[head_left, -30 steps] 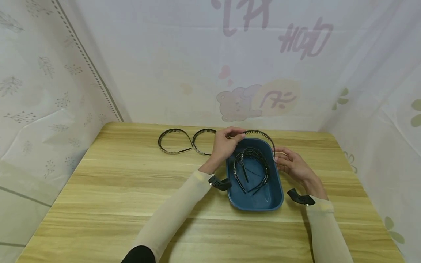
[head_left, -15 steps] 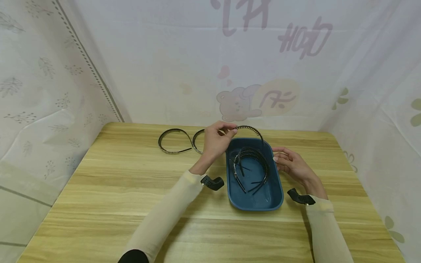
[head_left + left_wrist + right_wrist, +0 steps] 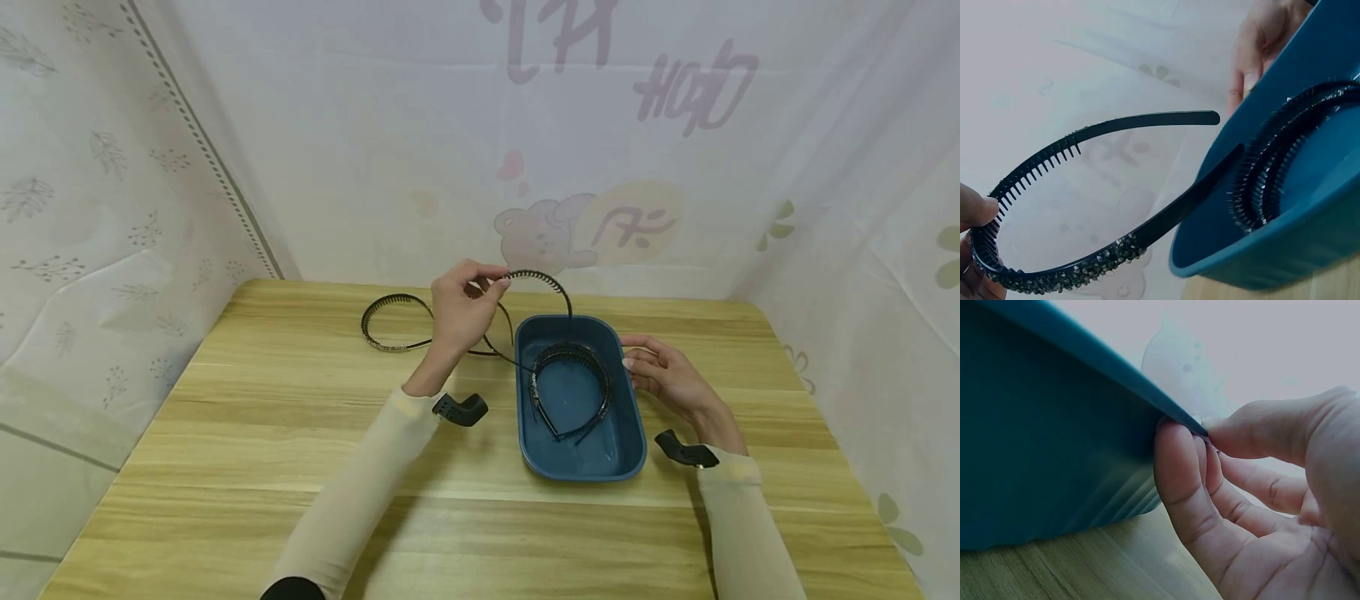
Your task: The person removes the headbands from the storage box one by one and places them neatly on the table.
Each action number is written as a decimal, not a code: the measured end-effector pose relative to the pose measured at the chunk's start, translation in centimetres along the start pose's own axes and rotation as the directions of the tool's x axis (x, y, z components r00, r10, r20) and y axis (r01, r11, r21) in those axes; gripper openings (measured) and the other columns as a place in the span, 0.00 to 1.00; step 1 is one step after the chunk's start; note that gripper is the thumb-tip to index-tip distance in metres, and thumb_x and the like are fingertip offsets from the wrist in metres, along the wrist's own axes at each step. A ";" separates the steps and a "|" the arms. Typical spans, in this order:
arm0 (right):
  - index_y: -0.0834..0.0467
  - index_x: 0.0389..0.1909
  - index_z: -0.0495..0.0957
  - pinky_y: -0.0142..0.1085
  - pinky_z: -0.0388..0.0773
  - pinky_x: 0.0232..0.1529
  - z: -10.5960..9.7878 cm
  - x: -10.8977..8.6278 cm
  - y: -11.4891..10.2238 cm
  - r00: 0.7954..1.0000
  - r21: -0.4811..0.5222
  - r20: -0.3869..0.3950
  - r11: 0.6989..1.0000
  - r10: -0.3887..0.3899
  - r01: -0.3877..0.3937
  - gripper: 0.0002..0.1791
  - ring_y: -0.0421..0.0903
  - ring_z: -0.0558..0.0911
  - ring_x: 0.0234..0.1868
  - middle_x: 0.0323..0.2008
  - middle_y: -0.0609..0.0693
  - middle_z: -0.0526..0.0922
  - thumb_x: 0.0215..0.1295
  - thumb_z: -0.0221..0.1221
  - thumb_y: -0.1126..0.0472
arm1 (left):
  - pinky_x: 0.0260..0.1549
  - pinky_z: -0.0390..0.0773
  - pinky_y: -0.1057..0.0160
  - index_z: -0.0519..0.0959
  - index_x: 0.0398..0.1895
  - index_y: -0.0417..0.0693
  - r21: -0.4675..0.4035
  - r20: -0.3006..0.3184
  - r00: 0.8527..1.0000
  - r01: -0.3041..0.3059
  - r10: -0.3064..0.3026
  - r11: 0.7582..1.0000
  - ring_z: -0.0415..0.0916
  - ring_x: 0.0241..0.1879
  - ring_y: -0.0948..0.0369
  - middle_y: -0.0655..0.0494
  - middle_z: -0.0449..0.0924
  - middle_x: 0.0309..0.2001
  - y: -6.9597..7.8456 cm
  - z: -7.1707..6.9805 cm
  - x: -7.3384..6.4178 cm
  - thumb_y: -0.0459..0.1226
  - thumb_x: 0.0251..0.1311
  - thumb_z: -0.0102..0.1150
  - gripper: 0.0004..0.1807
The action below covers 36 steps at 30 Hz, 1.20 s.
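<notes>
My left hand (image 3: pixel 461 312) pinches a black toothed headband (image 3: pixel 1079 278) at its arch, thumb against fingers. Dark sparkling stones cover part of that headband, and its two bare ends point toward the blue plastic bin (image 3: pixel 581 477). In the head view it is held up at the bin's back left corner, one end overlapping the rim. Several similar headbands (image 3: pixel 1260 150) lie nested inside the bin. My right hand (image 3: pixel 671 383) grips the bin's right rim; the right wrist view shows thumb above and fingers (image 3: pixel 1179 462) beneath the edge.
On the wooden table (image 3: pixel 225 433), left of the bin, lies another black headband (image 3: pixel 367 325). A second one beside it is partly hidden behind my left hand. A white printed cloth (image 3: pixel 375 167) hangs along the table's back edge.
My left hand has moved left and upward with the headband, bringing it from over the bin to its back left corner. My right hand has stayed at the rim.
</notes>
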State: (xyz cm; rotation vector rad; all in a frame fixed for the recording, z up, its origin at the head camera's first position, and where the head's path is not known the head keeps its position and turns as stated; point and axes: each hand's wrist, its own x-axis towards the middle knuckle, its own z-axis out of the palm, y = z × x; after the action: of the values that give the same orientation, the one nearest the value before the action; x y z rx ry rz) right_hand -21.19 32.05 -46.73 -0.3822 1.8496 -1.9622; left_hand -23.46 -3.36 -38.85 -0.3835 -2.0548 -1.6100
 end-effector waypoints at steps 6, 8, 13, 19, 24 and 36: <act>0.69 0.71 0.61 0.30 0.85 0.40 0.0 0.0 -0.1 1.000 -0.005 -0.002 1.000 -0.002 0.002 0.26 0.39 0.86 0.38 0.44 0.48 0.85 0.77 0.54 0.68 | 0.32 0.75 0.71 0.89 0.41 0.43 -0.028 -0.025 0.997 0.066 -0.067 0.997 0.78 0.32 0.60 0.46 0.86 0.38 -0.3 -1.6 -0.1 0.31 0.64 0.68 0.06; 0.70 0.71 0.60 0.30 0.85 0.40 0.0 0.0 0.0 1.000 -0.008 -0.002 1.000 -0.003 0.003 0.26 0.39 0.86 0.38 0.44 0.48 0.85 0.77 0.54 0.68 | 0.32 0.75 0.71 0.89 0.42 0.43 -0.029 -0.035 0.996 0.083 -0.084 0.996 0.78 0.33 0.62 0.46 0.86 0.39 -0.5 -2.1 -0.1 0.31 0.64 0.68 0.06; 0.70 0.71 0.60 0.30 0.85 0.40 -0.1 0.0 0.1 1.000 -0.015 -0.003 1.000 -0.005 0.005 0.26 0.39 0.86 0.39 0.44 0.47 0.85 0.77 0.54 0.68 | 0.28 0.75 0.73 0.89 0.42 0.42 -0.046 -0.069 0.990 0.118 -0.121 0.992 0.77 0.32 0.65 0.44 0.86 0.39 -0.9 -3.5 0.0 0.30 0.63 0.68 0.06; 0.69 0.71 0.61 0.31 0.86 0.41 -0.2 0.0 0.2 1.000 -0.021 -0.009 1.000 0.000 0.000 0.26 0.39 0.86 0.40 0.45 0.47 0.85 0.77 0.55 0.67 | 0.24 0.71 0.74 0.89 0.43 0.40 -0.072 -0.115 0.973 0.191 -0.198 0.979 0.77 0.33 0.66 0.41 0.85 0.41 -1.5 -5.6 0.0 0.31 0.65 0.67 0.07; 0.68 0.71 0.61 0.31 0.86 0.42 -0.2 0.0 0.2 1.000 -0.027 -0.003 1.000 -0.002 0.001 0.26 0.39 0.86 0.40 0.45 0.48 0.85 0.78 0.55 0.66 | 0.27 0.71 0.73 0.89 0.44 0.42 -0.065 -0.162 0.951 0.257 -0.265 0.964 0.78 0.35 0.67 0.46 0.85 0.42 -2.6 -7.7 -0.1 0.35 0.66 0.68 0.08; 0.68 0.71 0.62 0.31 0.86 0.41 0.0 -0.2 0.1 1.000 -0.022 -0.010 1.000 -0.004 0.004 0.25 0.39 0.86 0.40 0.44 0.47 0.85 0.78 0.54 0.67 | 0.29 0.73 0.73 0.88 0.46 0.44 -0.051 -0.272 0.893 0.359 -0.359 0.932 0.78 0.35 0.69 0.65 0.85 0.37 -4.3 -11.8 0.3 0.38 0.65 0.69 0.10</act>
State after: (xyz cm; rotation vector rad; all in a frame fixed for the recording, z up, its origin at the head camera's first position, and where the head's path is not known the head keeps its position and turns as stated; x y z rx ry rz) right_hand -21.01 32.14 -46.83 -0.3843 1.8789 -1.9516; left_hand -23.39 -15.88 -40.09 0.2332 -1.9861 -1.7539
